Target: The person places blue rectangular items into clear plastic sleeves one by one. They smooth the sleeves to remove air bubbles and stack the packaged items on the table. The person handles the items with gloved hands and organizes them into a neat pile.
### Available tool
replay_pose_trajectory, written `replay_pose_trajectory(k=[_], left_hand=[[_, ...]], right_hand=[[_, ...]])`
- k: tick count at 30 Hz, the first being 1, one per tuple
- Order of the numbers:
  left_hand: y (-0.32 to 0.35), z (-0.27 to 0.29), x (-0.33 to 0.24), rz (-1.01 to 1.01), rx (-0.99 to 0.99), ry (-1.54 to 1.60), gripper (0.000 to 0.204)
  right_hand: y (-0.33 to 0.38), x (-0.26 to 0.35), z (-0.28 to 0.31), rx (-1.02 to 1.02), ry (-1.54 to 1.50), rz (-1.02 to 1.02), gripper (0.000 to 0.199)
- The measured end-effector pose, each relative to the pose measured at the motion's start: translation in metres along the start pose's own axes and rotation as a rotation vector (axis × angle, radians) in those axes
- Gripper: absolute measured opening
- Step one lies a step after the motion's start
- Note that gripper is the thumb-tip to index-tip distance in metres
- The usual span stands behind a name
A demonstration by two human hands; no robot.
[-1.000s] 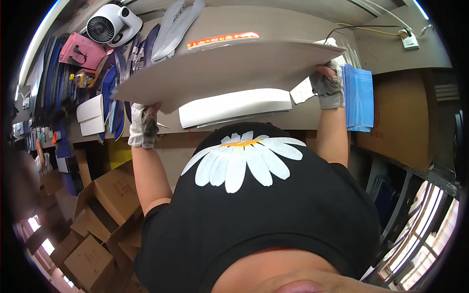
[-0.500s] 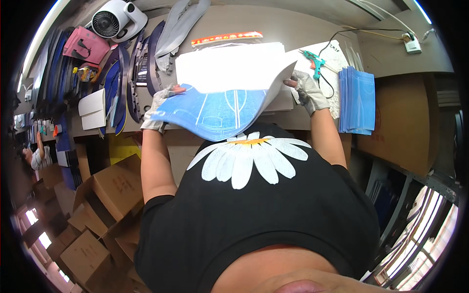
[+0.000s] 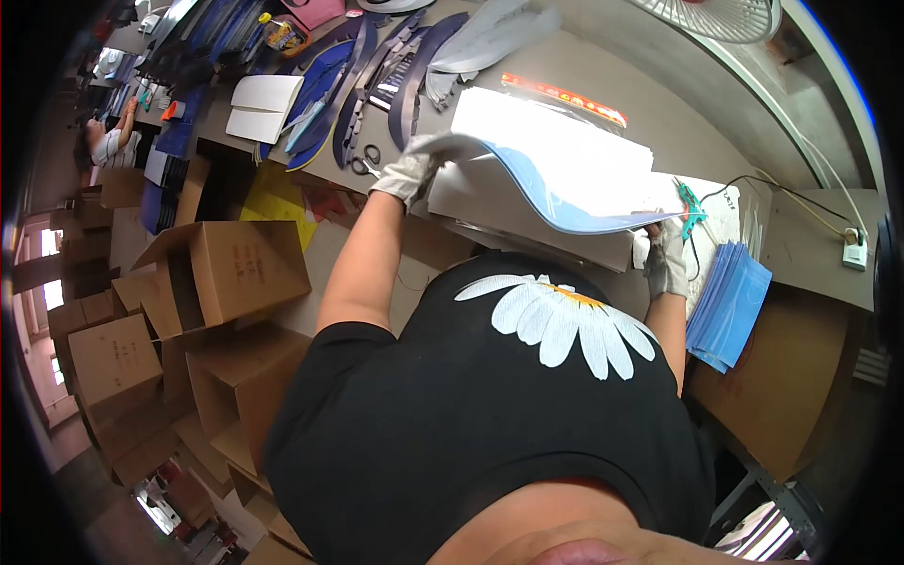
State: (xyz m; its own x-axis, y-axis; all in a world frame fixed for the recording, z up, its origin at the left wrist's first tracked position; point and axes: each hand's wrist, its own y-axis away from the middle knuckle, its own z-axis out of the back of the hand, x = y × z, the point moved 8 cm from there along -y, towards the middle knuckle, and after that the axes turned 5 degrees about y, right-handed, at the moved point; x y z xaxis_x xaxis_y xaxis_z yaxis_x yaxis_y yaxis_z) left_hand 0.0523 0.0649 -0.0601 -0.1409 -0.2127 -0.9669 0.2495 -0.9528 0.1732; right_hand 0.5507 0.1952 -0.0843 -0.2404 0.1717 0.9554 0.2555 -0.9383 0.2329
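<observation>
A flexible sheet (image 3: 539, 193), blue with a denim-like print on one face and pale on the other, bends in a curve between my hands. At its left end, my left hand (image 3: 411, 177) in a greyish-white glove is closed on the edge. My right hand (image 3: 668, 262), gloved with bare fingertips, grips the opposite end; its fingers are partly hidden. Behind and under the sheet lies a stack of white sheets (image 3: 556, 141) on the table. A teal glue gun (image 3: 692, 212) rests just beyond my right hand, and a pile of blue printed sheets (image 3: 730, 306) lies to its right.
Scissors (image 3: 367, 162) lie left of my left hand, near curved dark-blue pieces (image 3: 419, 80). A red strip (image 3: 565, 98) lies behind the white stack. Cardboard boxes (image 3: 240, 273) stand at left. A fan (image 3: 720, 14) is at the top; a person (image 3: 113, 141) works far left.
The view has turned rightward. The sheet has tilted from showing its broad blue face to being seen nearly edge-on, curved over the white stack. Both hands still hold its ends.
</observation>
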Motion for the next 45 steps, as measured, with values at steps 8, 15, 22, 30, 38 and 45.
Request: replay_pose_trajectory(k=[8, 15, 22, 30, 38, 45], left_hand=[[-0.035, 0.013, 0.049, 0.116, -0.095, -0.239, 0.038], [-0.059, 0.016, 0.126, 0.245, -0.079, -0.508, 0.054], [-0.007, -0.033, 0.048, 0.281, 0.023, 0.700, 0.062], [-0.005, -0.102, -0.005, -0.407, 0.072, -0.705, 0.088], [0.000, -0.151, -0.011, -0.445, 0.116, -1.018, 0.083], [-0.006, -0.156, 0.003, -0.495, 0.042, -1.068, 0.076]], right_hand=[[-0.037, -0.041, 0.014, -0.167, 0.178, -0.091, 0.021], [-0.046, -0.045, -0.029, -0.100, 0.594, -0.125, 0.027], [-0.034, -0.045, -0.027, -0.145, 0.634, -0.216, 0.021], [-0.036, -0.043, -0.022, -0.296, 0.705, -0.061, 0.039], [-0.031, 0.044, -0.124, -0.044, 0.983, 0.191, 0.039], [-0.082, 0.004, -0.214, 0.461, 0.647, -0.382, 0.054]])
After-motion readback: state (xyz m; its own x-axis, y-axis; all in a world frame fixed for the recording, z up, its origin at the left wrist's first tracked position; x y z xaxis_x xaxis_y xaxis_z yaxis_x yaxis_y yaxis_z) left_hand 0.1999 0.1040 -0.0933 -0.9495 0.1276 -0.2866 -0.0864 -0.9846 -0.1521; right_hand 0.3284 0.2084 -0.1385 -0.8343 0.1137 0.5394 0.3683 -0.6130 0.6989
